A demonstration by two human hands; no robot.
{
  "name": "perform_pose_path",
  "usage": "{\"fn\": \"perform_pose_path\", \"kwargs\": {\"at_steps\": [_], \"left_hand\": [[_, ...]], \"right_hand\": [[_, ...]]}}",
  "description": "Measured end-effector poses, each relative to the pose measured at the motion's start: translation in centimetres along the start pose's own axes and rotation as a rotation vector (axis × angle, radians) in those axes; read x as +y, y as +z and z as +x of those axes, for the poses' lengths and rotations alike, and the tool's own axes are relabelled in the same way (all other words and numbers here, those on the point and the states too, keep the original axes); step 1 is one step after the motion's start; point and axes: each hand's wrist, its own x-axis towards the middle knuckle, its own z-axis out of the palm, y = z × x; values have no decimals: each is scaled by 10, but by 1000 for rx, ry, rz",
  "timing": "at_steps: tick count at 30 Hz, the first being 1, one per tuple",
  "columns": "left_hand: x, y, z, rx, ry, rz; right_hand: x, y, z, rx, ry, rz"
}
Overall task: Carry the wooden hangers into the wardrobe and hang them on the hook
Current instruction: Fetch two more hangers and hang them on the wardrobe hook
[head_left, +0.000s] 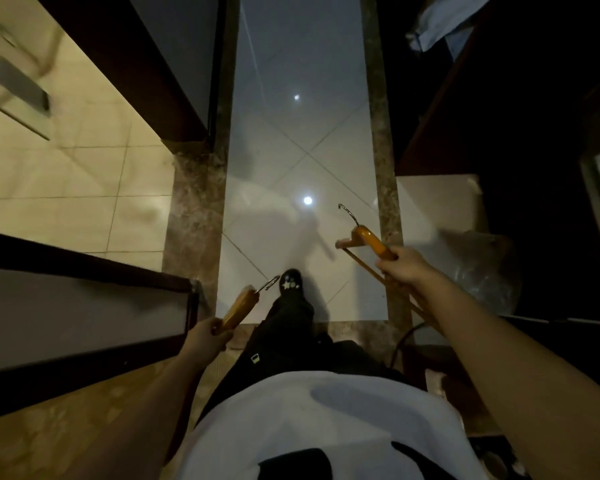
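On my feed, the dark wooden unit (426, 140) along the right side stands open to shadow. A pale blue cloth (444, 19) lies at its upper edge, and I cannot make out anything else within it. Lower on that side a crumpled clear plastic bag (482, 271) sits on the floor beside a white board or box (437, 202); what the bag holds I cannot tell.

Two wooden hangers are in view, both carried off the ground out in the corridor, over the glossy white floor tiles (302, 150). The left hanger (238, 311) is honey-coloured varnished wood, seen almost end-on, its metal hook (269, 283) pointing forward just beside my wearer's black shoe (290, 282). The right hanger (368, 239) is the same wood, with a curved shoulder, a thin lower bar (361, 262) running back under the wrist, and a silver hook (349, 213) raised over the tiles near the brown marble border strip (381, 168).

The left hand (205, 336) has its fingers curled tight round the near end of the left hanger. The right hand (406, 266) is wrapped round the right hanger's shoulder, fingers clenched over the wood and bar together. The two hangers are well apart.
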Motion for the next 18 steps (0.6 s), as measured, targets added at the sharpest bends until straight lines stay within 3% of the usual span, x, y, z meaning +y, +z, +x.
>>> {"fn": "perform_pose_path", "kwargs": {"at_steps": [5, 11, 18], "left_hand": [[38, -19, 46, -26, -75, -24], [119, -40, 106, -44, -110, -5], [269, -70, 172, -25, 42, 45]], "right_hand": [[-38, -40, 58, -9, -22, -5], [-44, -85, 105, -45, 147, 83], [-30, -142, 125, 34, 321, 128]]}}
